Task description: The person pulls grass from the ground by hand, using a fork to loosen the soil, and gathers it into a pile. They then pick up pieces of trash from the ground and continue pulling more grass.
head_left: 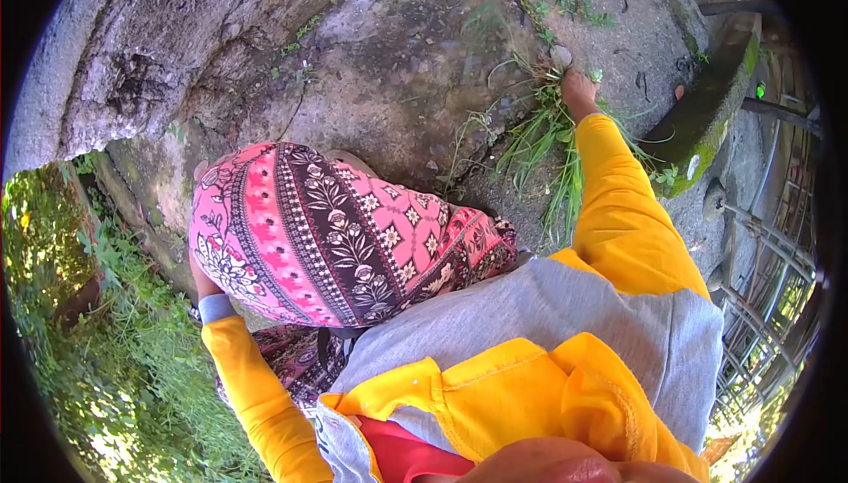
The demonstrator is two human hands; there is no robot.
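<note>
My right hand [579,92] reaches out to the upper right, closed around the base of a clump of green grass [556,143]. Long blades hang from the fist and spread over the concrete below it. A small grey stone [561,57] lies just past the knuckles. At the left, my left hand [205,281] is beside my knee, against the pink and black patterned cloth [344,235] over my legs. That cloth hides its fingers, so I cannot see whether it holds anything.
Cracked, stained concrete [397,68] spreads in front of me, with small weeds [574,7] along a crack. A rough rock face [177,32] rises at the upper left. Mossy stone edging [720,112] and a stick fence [777,253] stand at the right. Dense greenery [150,377] grows lower left.
</note>
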